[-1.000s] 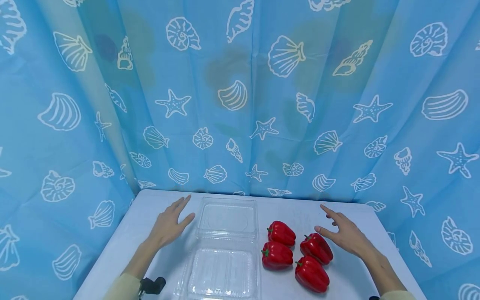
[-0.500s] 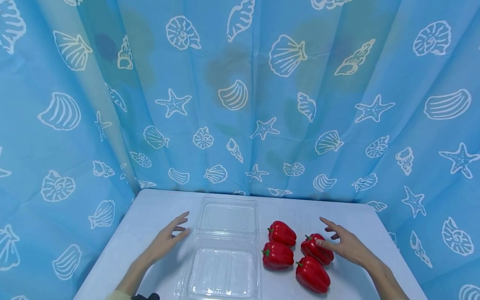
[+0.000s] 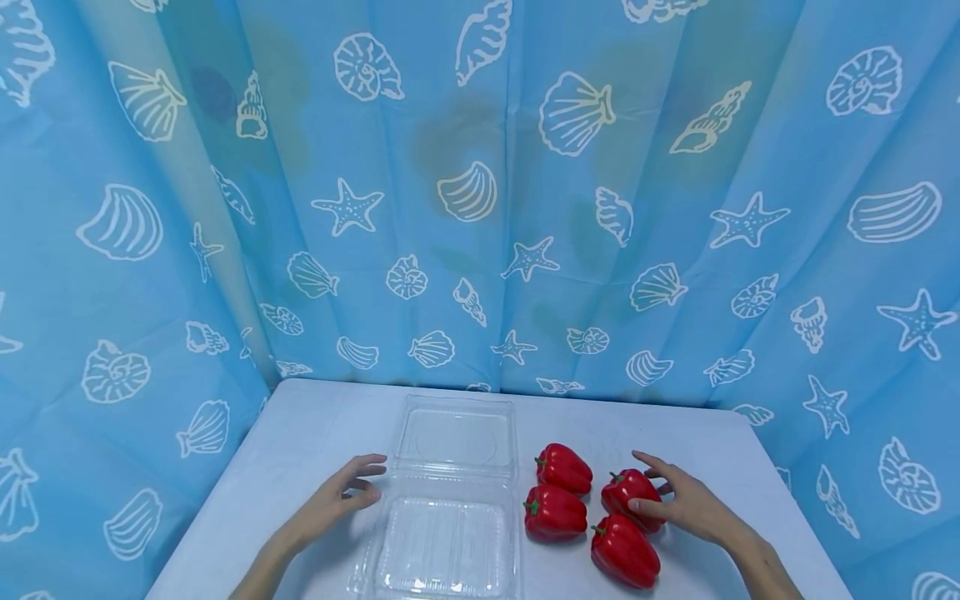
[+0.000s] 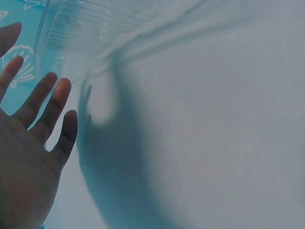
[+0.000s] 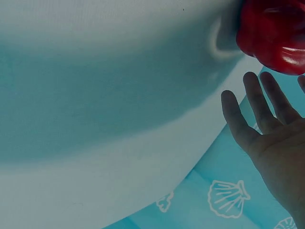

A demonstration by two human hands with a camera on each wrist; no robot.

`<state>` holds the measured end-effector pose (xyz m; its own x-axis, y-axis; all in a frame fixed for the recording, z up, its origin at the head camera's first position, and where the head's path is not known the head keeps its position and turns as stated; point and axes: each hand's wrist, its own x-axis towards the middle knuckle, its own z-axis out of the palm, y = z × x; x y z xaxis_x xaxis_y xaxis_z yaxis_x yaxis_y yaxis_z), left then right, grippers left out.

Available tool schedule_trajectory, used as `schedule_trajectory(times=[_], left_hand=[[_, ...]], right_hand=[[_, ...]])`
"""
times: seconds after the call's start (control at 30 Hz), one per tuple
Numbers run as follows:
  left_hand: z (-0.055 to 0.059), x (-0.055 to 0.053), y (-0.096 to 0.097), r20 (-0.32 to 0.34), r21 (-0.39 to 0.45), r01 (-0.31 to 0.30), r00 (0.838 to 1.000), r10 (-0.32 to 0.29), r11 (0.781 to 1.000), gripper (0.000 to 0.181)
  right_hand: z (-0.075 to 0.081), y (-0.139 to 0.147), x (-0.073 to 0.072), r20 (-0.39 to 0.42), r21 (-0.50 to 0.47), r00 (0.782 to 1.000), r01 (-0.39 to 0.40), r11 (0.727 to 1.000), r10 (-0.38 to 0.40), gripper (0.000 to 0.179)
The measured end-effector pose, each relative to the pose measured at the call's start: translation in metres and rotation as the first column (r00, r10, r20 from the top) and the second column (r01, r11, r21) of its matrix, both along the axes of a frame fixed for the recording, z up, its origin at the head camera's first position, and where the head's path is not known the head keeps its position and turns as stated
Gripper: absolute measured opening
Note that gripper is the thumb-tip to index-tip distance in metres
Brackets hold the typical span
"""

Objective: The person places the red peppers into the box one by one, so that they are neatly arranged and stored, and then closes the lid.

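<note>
Four is more than I count aloud, so several red bell peppers with green stems lie in a cluster right of centre: a back left one (image 3: 563,468), a front left one (image 3: 555,512), a right one (image 3: 630,497) and a front one (image 3: 626,551). My right hand (image 3: 693,504) hovers at the right pepper, its thumb overlapping it in the head view; contact I cannot tell. In the right wrist view a pepper (image 5: 274,36) shows beyond the spread fingers. On the left my hand (image 3: 333,502) holds nothing, fingers relaxed beside a clear plastic clamshell container (image 3: 446,483) with its lid laid back.
The white table (image 3: 322,417) carries the container and peppers. Blue curtains (image 3: 420,233) printed with white shells and starfish hang behind it and along both sides.
Both hands have come lower and nearer the front. The right hand has drawn closer to the right pepper. Container and peppers have stayed put.
</note>
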<state>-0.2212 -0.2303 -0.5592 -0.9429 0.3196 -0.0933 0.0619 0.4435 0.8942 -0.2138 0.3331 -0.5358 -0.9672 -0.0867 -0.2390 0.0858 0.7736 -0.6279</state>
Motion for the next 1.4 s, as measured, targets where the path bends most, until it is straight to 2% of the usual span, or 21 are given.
schedule_trajectory(times=[0.37,0.77,1.17,1.4], left_hand=[[-0.006,0.002,0.002,0.036,0.011,0.055,0.998,-0.055,0.998,0.046],[-0.009,0.004,0.002,-0.009,-0.004,0.085,0.996,-0.085,0.996,0.046],[-0.006,0.003,0.003,-0.009,-0.009,0.092,0.996,-0.092,0.996,0.046],[-0.006,0.003,0.002,-0.020,-0.009,0.098,0.995,-0.099,0.995,0.046]], right_hand=[[-0.006,-0.001,0.001,0.040,-0.008,0.998,0.039,0.999,-0.038,0.123],[-0.001,-0.004,0.002,0.058,-0.014,0.998,0.032,0.999,-0.031,0.112],[0.001,-0.002,0.000,0.037,-0.021,0.999,0.027,0.999,-0.026,0.120],[0.007,-0.003,0.000,0.015,-0.019,1.000,0.015,1.000,-0.015,0.106]])
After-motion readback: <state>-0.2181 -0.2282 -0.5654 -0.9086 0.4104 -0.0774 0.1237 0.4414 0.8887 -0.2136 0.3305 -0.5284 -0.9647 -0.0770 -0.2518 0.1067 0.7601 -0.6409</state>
